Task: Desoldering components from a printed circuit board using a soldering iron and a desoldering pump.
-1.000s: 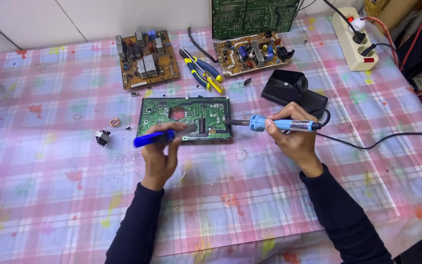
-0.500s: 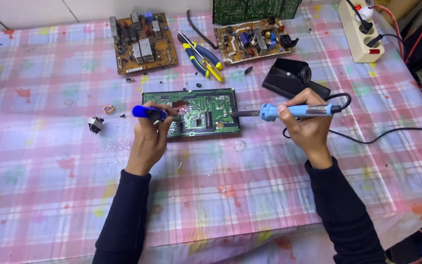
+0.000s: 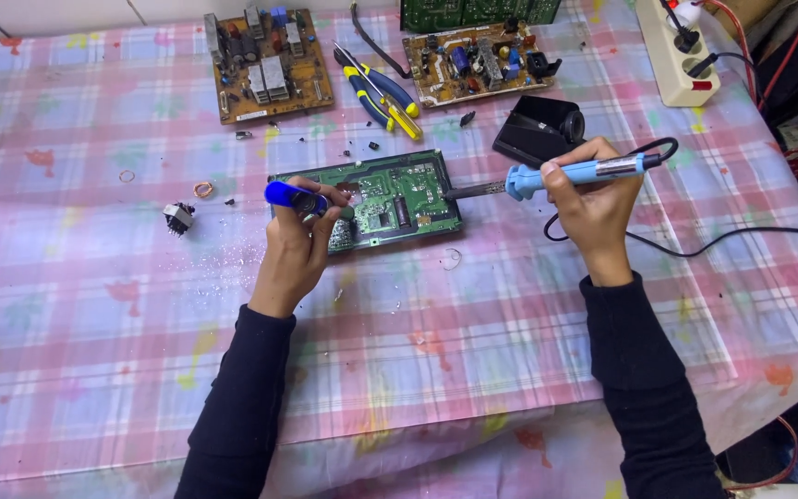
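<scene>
A green circuit board (image 3: 368,200) lies flat on the table (image 3: 94,305), its long axis running left to right, directly ahead of the person and between the two hands. The left hand (image 3: 296,242) is closed around a blue tool (image 3: 294,196), probably a solder sucker, and rests at the board's left end, touching or just over its edge; this hand is the nearer one to the board. The right hand (image 3: 591,199) is wrapped around the blue handle of a soldering iron (image 3: 547,177), held level, with the dark tip pointing left and reaching the board's right edge, while the hand itself stays off to the right of it. The iron's black cord loops away to the right. Counted: one green board under work, two brown circuit boards (image 3: 268,63) at the far side of the table, a further green board partly cut off at the top edge, one pair of blue-and-yellow pliers (image 3: 382,92), one black stand (image 3: 539,129), one white power strip (image 3: 671,51).
</scene>
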